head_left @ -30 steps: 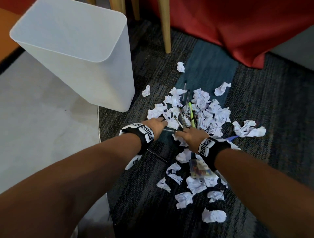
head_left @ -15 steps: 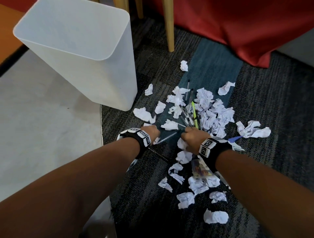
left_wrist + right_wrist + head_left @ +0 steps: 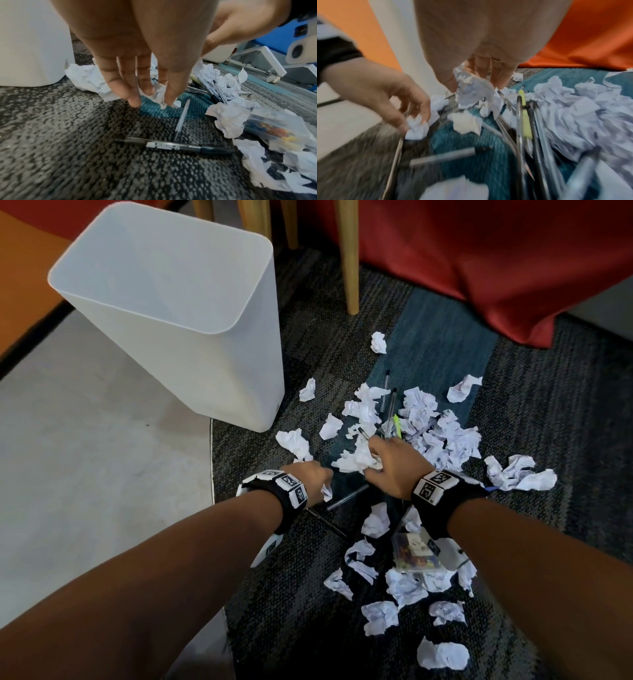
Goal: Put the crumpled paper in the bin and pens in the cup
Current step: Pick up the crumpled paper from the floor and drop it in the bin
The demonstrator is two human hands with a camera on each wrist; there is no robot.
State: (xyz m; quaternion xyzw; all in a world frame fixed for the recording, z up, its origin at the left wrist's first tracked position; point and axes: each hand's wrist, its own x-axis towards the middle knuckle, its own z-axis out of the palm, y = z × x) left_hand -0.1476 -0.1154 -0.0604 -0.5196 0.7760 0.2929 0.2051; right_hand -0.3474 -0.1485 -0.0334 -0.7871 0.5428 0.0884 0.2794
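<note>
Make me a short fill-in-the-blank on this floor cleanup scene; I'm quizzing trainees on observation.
1. The left hand pinches a ball of crumpled ____.
2. The white bin stands ____ on the floor.
3. The black marker lies on the ____.
4. The right hand grips a crumpled paper, not a ____.

Missing words: paper; upright; carpet; pen

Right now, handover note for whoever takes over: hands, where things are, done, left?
Left hand: pinches a small paper ball on the carpet.
Right hand: grips a bigger paper wad.
Bin: upright at the carpet edge, left of the pile; no paper shows inside.
Pens: loose among the paper, a black marker near the left hand.
Cup: clear, lying among papers by the right wrist.
Done: nothing visibly sorted. Left: all the paper and all the pens.
</note>
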